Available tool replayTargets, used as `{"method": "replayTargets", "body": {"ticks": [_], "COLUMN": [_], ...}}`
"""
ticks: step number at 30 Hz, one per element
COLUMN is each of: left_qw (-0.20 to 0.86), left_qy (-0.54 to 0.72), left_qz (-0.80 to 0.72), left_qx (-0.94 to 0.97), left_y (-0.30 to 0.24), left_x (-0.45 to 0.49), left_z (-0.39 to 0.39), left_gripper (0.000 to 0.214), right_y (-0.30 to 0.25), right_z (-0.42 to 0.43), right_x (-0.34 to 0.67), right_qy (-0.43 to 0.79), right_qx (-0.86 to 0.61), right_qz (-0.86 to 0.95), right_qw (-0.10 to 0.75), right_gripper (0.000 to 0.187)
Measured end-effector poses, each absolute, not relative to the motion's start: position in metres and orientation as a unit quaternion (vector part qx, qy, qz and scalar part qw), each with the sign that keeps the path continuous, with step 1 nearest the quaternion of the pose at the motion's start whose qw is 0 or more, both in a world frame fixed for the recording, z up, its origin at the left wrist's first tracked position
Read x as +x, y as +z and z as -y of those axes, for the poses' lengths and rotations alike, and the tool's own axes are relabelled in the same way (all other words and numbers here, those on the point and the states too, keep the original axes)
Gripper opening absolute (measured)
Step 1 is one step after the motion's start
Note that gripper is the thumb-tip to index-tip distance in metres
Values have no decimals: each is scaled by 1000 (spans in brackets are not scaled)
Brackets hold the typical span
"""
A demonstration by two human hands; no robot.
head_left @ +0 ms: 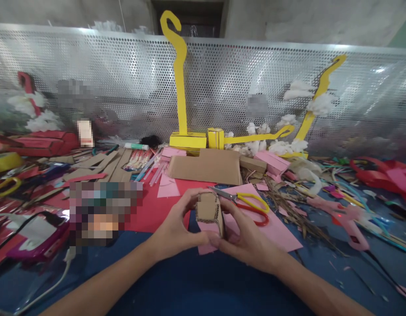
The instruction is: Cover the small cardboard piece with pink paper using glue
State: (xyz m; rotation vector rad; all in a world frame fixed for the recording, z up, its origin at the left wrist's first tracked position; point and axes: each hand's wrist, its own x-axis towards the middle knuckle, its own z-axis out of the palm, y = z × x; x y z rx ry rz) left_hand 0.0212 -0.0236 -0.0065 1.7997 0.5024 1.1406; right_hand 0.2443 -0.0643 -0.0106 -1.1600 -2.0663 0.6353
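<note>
Between my hands is a small cardboard box, with pink paper on its near side. My left hand grips it from the left, thumb across the front and fingers behind. From the right, my right hand closes on the same box, its thumb meeting the left one at the lower front. Just beyond my right hand lie scissors with one yellow and one red handle, on a sheet of pink paper. Red paper lies to the left. Behind the box stands a bent piece of brown cardboard.
A pink glue gun rests at the right, its cord running toward the near edge. At left is a purple power strip with cables. Yellow hook-shaped paper pieces stand along the perforated metal panel. Scraps of cardboard and twigs clutter both sides.
</note>
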Motion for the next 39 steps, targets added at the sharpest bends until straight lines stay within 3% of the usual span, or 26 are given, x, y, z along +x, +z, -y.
{"method": "replayTargets", "body": {"ticks": [5,10,20,32,39], "left_qw": [483,436,423,439,444], "left_qy": [458,439,431,431,464], "left_qz": [-194,-195,-228,-233,-228], "left_qx": [721,761,764,753,732], "left_y": [-8,0,3,-7,-8], "left_x": [20,21,30,28,28], "left_z": [24,28,35,30,24], "left_gripper": [56,72,87,88,63], "right_y": [-7,-9,-4,-12,-12], "right_z": [67,66,69,65,59], "right_x": [244,245,240,239,241], "right_qy": [226,217,316,321,254], "right_qx": [-419,-420,-411,-427,-416], "right_qz": [815,818,791,779,808], "right_qw": [330,327,325,327,330], "right_gripper": [66,80,96,93,81]}}
